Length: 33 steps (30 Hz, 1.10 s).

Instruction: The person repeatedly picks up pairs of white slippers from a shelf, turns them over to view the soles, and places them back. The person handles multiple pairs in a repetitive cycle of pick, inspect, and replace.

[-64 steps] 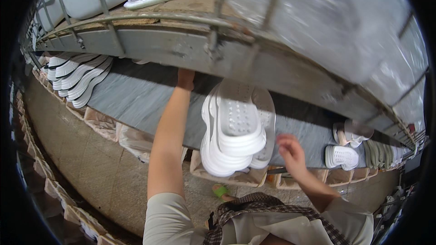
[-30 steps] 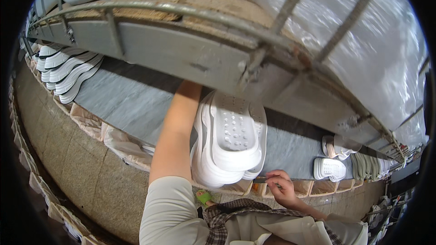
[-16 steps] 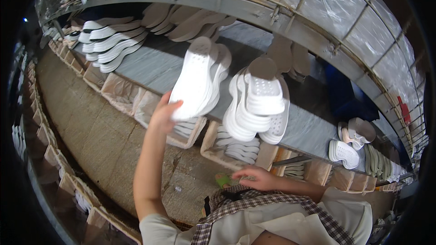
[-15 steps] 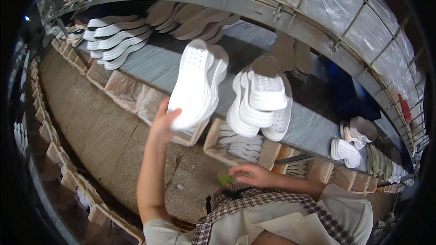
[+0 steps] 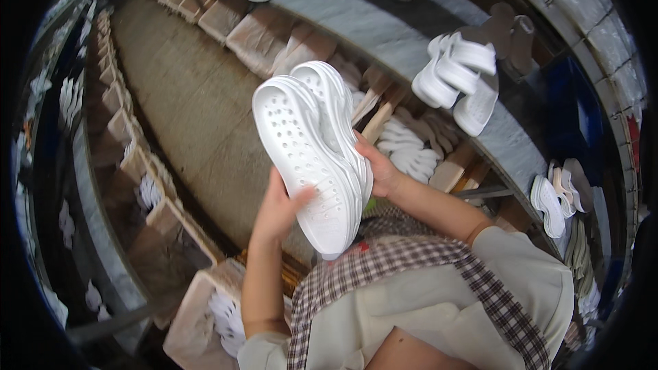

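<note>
Both hands hold one stack of white moulded foam clog soles with perforated faces, raised in front of the chest and tilted, toe end up and away from the body. Left hand is closed on the lower heel end: thumb pressed on the perforated face, fingers behind and out of sight. Right hand is cupped against the stack's right flank near mid-length, fingers hidden behind it, so the wrap cannot be judged fully.

Stack looks like two or three pieces nested; exact count unclear.

Surroundings: long grey stone-topped bench runs along the upper right. A second bundle of white clog soles sits on it near its front edge, well apart from the hands. Open cardboard boxes of white sole parts stand below that edge.

Risks, as judged:
- Nested pieces held only by side and heel pressure; the top one could slide off if the tilt steepens.
- Foam is smooth and light, so a loosened thumb could let the heel end drop onto the tan floor.
</note>
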{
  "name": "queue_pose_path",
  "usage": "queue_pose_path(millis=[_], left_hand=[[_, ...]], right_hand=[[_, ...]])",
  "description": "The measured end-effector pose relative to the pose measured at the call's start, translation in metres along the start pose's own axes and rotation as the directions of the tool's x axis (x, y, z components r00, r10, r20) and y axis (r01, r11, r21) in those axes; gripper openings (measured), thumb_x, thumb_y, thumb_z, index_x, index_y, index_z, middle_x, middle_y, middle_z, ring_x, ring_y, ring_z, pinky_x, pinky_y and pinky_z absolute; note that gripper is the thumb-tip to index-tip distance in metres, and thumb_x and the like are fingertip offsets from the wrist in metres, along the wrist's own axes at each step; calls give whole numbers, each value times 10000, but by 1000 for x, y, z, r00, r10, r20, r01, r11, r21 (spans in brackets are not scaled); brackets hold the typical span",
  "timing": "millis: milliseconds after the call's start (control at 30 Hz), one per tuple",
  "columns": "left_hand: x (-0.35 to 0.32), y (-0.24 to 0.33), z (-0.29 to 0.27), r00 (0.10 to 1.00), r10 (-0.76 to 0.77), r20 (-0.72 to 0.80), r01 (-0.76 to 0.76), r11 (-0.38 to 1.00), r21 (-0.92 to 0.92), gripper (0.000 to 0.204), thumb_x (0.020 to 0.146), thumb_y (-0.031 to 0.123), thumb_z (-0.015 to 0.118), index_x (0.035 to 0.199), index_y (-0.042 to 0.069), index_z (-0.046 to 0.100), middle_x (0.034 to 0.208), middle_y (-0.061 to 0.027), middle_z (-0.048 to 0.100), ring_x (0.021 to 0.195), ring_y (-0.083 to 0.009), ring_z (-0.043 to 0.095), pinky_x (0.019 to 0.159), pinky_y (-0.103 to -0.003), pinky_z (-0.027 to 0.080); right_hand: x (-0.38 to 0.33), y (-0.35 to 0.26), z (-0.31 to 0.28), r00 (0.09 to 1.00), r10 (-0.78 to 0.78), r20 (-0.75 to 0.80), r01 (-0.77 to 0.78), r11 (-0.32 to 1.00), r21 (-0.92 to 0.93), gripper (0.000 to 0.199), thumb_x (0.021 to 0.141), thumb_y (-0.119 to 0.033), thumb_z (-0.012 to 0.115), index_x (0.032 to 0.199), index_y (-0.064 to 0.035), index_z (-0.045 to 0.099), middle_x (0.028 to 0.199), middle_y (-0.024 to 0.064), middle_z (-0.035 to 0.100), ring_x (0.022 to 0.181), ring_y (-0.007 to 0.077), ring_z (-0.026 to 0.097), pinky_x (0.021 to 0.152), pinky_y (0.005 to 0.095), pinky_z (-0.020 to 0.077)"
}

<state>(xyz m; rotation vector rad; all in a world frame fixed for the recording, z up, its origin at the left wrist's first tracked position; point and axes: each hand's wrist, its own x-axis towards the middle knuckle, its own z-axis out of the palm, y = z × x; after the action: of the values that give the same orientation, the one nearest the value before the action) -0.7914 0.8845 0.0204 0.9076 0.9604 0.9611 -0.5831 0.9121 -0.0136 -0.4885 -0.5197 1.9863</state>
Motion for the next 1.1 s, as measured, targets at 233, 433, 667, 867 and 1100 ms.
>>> queue_pose_path(millis=[233,433,667,867,1100], left_hand=[[-4,6,-26,969,-168,-180,133,972,-191,479,964,259,476,1277,-98,414,1192,-200,565,1004,-244,607,877,-349,477],[-10,-12,-32,894,-442,-80,360,812,-460,466,1001,299,340,1311,-42,412,1245,-202,543,1092,-338,571,944,-436,456],[-22,-31,-36,901,-434,-21,361,776,-517,454,1003,299,333,1331,-9,393,1283,-186,516,1137,-318,547,959,-431,458],[-20,-38,-39,897,-441,-21,360,759,-542,453,999,305,351,1322,-8,404,1278,-184,520,1131,-309,553,949,-425,468],[-23,-36,-36,899,-435,-45,350,777,-523,477,1005,324,332,1327,-23,391,1277,-187,520,1129,-313,552,953,-426,463]], right_hand=[[-8,18,36,897,415,-154,-421,907,-1,510,916,-422,486,1308,-96,477,1243,121,565,1114,273,555,968,479,417],[-13,26,35,717,674,-180,-687,726,-17,699,844,-655,424,1349,-172,391,1399,157,327,1171,398,354,938,539,304],[-18,38,24,625,762,-167,-755,645,117,650,850,-641,438,1297,-169,430,1319,140,360,1075,373,392,840,478,396],[-17,39,18,610,775,-162,-769,629,115,646,849,-644,435,1284,-166,443,1303,146,370,1045,367,420,807,461,420],[-15,38,20,606,769,-201,-770,631,91,636,849,-648,419,1264,-169,473,1270,143,414,1054,354,426,811,464,405]])
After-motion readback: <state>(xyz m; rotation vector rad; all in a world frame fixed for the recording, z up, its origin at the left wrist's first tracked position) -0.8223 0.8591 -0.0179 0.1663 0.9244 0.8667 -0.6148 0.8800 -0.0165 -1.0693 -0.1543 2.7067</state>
